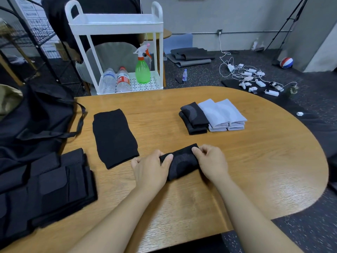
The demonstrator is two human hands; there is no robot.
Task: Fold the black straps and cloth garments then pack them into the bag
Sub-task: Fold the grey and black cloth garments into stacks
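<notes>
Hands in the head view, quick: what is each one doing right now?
Left hand: grips the left end of the folded black cloth on the table.
Right hand: fingers curled, pinching the cloth's right end.

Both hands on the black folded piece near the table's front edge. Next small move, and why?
Probably lift it and set it on the black folded stack beside the pale folded stacks. The left hand and right hand pinch the ends of the black folded piece, which already looks compact, like those finished ones.
</notes>
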